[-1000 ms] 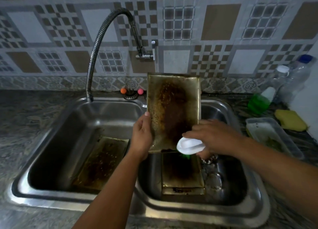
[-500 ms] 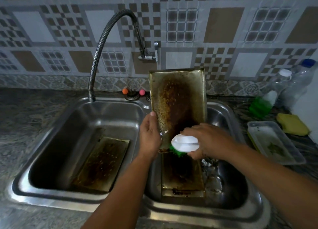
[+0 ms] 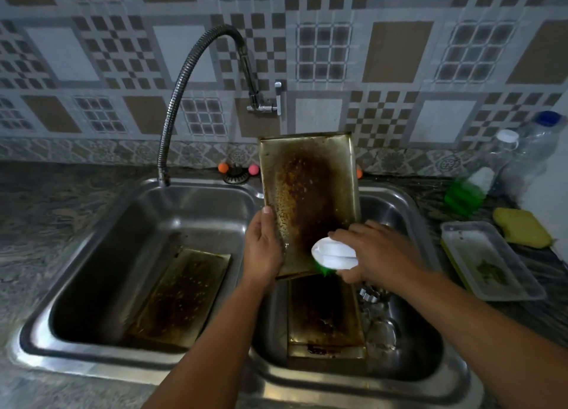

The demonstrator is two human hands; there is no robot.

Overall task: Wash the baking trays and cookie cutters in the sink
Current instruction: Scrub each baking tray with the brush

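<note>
A burnt, greasy baking tray (image 3: 307, 193) stands nearly upright over the right basin, and my left hand (image 3: 262, 248) grips its left edge. My right hand (image 3: 375, 251) holds a white scrub brush (image 3: 333, 253) with green bristles pressed on the tray's lower right corner. Another dirty tray (image 3: 322, 313) lies flat in the right basin, with metal cookie cutters (image 3: 373, 296) beside it. A third tray (image 3: 181, 295) leans in the left basin.
The double steel sink (image 3: 147, 190) has a flexible tap (image 3: 184, 82) arching over the left basin. On the counter to the right sit a shallow plastic tray (image 3: 488, 267), a yellow sponge (image 3: 522, 227), a green soap bottle (image 3: 464, 193) and clear bottles (image 3: 528, 150).
The upright tray has tilted a little, its top leaning left. The brush has slid left and up onto the tray's lower corner, with my right hand following.
</note>
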